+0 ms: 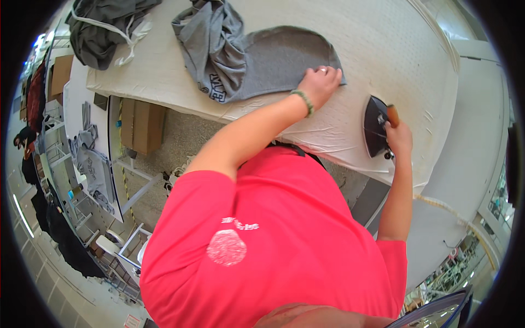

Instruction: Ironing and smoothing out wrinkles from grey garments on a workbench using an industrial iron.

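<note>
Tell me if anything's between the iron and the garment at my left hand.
Nothing visible: just pale table cover lies between the iron and the garment. Your left hand is at the garment's end nearest the iron.

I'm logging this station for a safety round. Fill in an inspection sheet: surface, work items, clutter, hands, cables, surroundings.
Surface: cream-covered table, cover wrinkled near the front edge.
Work items: grey garment with dark lettering, bunched at its left part, smoother toward the right; dark iron with a wooden handle, apart from the garment.
Clutter: dark grey garment with white cord, heaped at the table's far left.
Hands: left hand on the garment's right end; right hand gripping the iron's handle.
Cables: pale hose or cord running off at the right; its connection cannot be told.
Surroundings: cardboard box below table level; white side table at left, bearing grey garments.
</note>
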`<state>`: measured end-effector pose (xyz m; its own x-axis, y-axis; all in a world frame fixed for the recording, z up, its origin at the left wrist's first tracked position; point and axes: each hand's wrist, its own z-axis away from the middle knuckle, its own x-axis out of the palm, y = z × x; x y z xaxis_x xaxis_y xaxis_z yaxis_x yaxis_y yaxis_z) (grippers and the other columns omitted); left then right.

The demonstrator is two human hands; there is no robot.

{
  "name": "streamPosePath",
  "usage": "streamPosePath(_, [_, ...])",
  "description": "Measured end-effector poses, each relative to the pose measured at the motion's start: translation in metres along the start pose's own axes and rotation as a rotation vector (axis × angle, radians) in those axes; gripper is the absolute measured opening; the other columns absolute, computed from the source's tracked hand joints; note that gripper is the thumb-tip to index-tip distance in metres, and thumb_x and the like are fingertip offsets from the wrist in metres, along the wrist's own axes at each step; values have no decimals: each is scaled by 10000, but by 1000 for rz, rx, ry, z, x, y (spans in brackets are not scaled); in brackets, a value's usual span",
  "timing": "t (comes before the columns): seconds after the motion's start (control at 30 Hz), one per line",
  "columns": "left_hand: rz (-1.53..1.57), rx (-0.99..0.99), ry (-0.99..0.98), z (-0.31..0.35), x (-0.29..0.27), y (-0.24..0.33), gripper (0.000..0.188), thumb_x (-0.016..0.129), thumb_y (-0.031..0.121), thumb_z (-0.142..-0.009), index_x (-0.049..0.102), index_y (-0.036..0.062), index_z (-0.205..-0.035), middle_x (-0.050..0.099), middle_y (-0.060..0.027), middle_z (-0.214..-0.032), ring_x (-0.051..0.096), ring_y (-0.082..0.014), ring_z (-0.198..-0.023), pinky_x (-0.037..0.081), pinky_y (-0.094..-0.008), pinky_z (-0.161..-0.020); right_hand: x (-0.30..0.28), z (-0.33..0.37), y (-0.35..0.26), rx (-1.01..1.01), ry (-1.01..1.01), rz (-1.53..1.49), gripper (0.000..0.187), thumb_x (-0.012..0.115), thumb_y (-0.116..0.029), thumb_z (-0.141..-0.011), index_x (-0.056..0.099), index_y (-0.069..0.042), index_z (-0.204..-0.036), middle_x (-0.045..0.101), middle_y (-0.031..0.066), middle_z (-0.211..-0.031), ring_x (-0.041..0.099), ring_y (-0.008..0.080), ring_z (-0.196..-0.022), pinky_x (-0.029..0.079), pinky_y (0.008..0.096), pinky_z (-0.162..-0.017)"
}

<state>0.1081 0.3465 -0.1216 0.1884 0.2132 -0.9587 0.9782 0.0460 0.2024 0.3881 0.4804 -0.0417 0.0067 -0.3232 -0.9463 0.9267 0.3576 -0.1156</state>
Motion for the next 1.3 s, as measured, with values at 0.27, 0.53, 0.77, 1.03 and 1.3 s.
streamPosePath(0.27, [917, -938, 428, 46, -107, -104, 254, 693, 158, -865, 716, -22, -1043, 746, -183, -935, 706, -267, -862, 551, -406, -765, -19, 17, -6, 402, -156, -200, 333, 670, -329, -944, 735, -31, -1077, 746, 230, -924, 723, 421, -936, 550, 498, -810])
streamPosePath(0.53, [1409, -1448, 1066, 324, -143, -199, 289, 654, 106, -991, 609, 38, -1268, 692, -103, -1154, 696, -229, -970, 621, -417, -822, -5, -3, -108, -2, -106, -81, 326, 660, -318, -956, 710, -10, -1048, 734, 263, -982, 712, 433, -970, 547, 511, -814])
streamPosePath(0.77, [1694, -1547, 1258, 308, -123, -207, 309, 662, 241, -1015, 607, 62, -1261, 700, -111, -1140, 706, -234, -942, 627, -404, -819, 1, 7, -386, -615, -314, -3, 360, 652, -276, -942, 625, 3, -1168, 727, 284, -958, 713, 464, -916, 557, 553, -788])
streamPosePath(1.03, [781, -985, 643, 279, -181, -194, 508, 658, 263, -1033, 533, -26, -1432, 653, -116, -1343, 591, -313, -1283, 441, -440, -1105, 6, 0, -564, -960, -402, 92, 227, 618, -155, -899, 685, 21, -1026, 736, 268, -960, 731, 437, -897, 567, 536, -765])
streamPosePath(1.3, [1106, -775, 890, 254, -239, -166, 508, 660, 211, -1032, 507, -27, -1454, 584, -114, -1429, 464, -247, -1405, 354, -358, -1170, -28, -45, -359, -494, -238, -70, 354, 601, -153, -943, 652, 20, -1248, 722, 286, -1063, 692, 471, -1023, 547, 518, -875])
